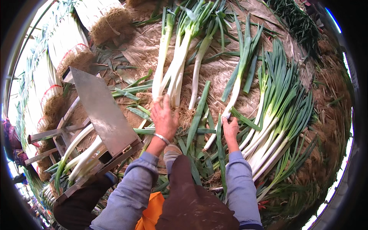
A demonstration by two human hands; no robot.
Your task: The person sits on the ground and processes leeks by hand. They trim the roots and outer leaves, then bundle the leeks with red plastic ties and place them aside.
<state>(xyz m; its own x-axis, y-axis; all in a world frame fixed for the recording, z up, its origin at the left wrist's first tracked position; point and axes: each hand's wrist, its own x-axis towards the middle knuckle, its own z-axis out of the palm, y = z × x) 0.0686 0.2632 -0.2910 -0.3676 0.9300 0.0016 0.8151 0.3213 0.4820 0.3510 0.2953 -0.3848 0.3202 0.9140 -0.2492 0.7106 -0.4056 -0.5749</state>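
Observation:
My left hand lies over the root ends of several white-stalked leeks, fingers extended and a little apart, a metal bangle on the wrist. Those leeks point away from me on the ground sheet. My right hand is closed on the lower white end of a single leek, its green leaves spread upward. Just left of this one, a thinner leek lies apart from the group. To the right of my right hand rests a fanned pile of leeks.
A metal-topped stool or stand is at my left, with leeks under it. Red-tied leek bundles line the left side. Cut leaves litter the floor around my shoe. A dark green leaf heap sits at far right.

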